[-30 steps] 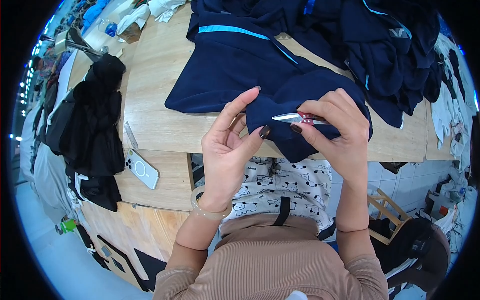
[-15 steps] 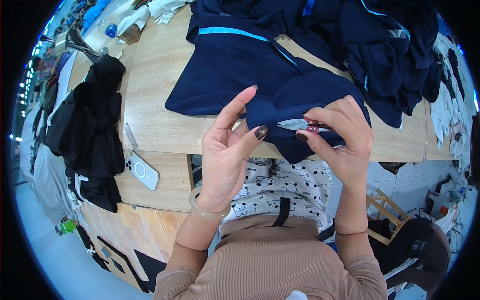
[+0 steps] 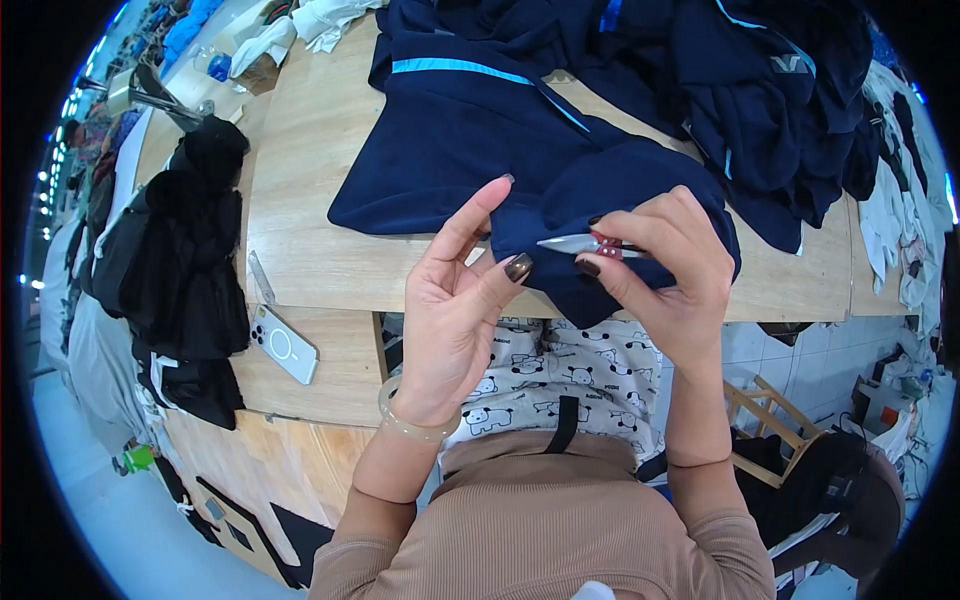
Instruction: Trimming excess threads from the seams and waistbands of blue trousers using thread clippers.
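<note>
A navy blue garment [image 3: 450,140] with a light blue stripe lies over the table's near edge. My left hand [image 3: 455,310] pinches its edge between the thumb and the folded fingers, with the index finger stretched up. In my right hand [image 3: 680,270] is a pair of thread snips [image 3: 575,244] with red handles, squeezed between thumb and fingers. Their blades are pressed together and point left, over the fabric beside my left thumb. Whether the tips touch the cloth or a thread, I cannot tell.
More navy garments [image 3: 770,130] are heaped at the far right of the wooden table [image 3: 300,180]. A phone [image 3: 285,343] and a metal ruler [image 3: 262,277] lie at the left, next to a pile of black cloth [image 3: 180,260]. A wooden stool [image 3: 775,430] stands at lower right.
The snips have moved a little left, nearer my left thumb, and their blades have gone from slightly apart to together. My left hand keeps its hold on the garment.
</note>
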### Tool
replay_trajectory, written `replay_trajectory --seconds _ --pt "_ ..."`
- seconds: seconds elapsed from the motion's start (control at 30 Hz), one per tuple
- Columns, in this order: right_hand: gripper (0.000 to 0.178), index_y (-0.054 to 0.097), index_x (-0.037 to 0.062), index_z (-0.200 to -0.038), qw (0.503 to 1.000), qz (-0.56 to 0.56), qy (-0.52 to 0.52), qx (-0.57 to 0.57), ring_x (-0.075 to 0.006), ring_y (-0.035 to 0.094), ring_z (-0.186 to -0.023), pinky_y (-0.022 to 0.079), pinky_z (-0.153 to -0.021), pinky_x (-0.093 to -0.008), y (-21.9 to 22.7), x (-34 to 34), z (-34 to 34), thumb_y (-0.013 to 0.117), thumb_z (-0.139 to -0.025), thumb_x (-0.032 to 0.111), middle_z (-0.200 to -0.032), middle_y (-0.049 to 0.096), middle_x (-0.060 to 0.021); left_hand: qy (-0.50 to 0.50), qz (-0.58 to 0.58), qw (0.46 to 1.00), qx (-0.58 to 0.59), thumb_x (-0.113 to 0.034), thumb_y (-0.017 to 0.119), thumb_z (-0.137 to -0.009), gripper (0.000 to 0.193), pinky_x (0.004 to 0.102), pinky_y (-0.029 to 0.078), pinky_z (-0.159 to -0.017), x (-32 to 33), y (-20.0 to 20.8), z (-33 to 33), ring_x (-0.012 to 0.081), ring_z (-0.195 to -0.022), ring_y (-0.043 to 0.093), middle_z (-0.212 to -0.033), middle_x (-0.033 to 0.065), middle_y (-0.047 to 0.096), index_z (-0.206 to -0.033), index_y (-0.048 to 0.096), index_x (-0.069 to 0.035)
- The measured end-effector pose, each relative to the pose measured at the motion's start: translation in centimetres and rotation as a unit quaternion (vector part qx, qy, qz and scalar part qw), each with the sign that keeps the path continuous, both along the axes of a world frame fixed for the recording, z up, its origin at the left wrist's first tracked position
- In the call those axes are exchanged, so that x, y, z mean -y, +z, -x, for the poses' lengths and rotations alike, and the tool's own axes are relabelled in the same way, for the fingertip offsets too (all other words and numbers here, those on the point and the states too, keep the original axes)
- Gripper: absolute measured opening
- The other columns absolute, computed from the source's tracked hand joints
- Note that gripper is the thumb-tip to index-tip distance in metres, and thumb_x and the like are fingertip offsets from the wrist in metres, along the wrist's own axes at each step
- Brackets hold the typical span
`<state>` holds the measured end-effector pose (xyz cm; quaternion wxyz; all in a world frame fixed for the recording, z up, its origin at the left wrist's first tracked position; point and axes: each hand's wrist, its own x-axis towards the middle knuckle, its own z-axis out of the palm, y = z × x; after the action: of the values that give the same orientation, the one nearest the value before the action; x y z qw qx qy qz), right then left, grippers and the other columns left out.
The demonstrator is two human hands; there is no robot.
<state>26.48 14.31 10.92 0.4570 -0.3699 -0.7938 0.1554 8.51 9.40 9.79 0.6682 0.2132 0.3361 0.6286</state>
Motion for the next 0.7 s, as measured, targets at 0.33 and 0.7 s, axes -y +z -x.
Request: replay_trajectory --seconds 0.33,0.7 --pt "0.019 0.057 0.0027 -0.111 0.929 0.14 -0.203 -0.276 -0.0072 0.051 -0.08 0.043 -0.076 -0.0194 -3.5 0.0 -10.2 0.059 -0.094 0.012 -0.092 0.057 -0.0013 0.044 0.063 0.982 -0.172 0.009 0.056 -0.087 0.043 0.0163 0.046 -0.081 -0.2 -3.3 2.3 0.0038 -0.087 0.057 -0.098 0.0017 0.062 -0.129 0.053 0.002" --pt "0.029 0.059 0.0048 -0.105 0.927 0.181 -0.327 -0.027 -0.0125 0.055 -0.072 0.046 -0.068 -0.0239 -9.2 6.8 -11.3 0.07 -0.078 0.0 -0.084 0.056 -0.004 0.015 0.034 0.895 -0.444 0.01 0.056 -0.083 0.046 0.0198 0.046 -0.082 0.5 -8.4 4.4 0.0069 -0.09 0.053 -0.116 0.0024 0.054 -0.128 0.055 -0.001"
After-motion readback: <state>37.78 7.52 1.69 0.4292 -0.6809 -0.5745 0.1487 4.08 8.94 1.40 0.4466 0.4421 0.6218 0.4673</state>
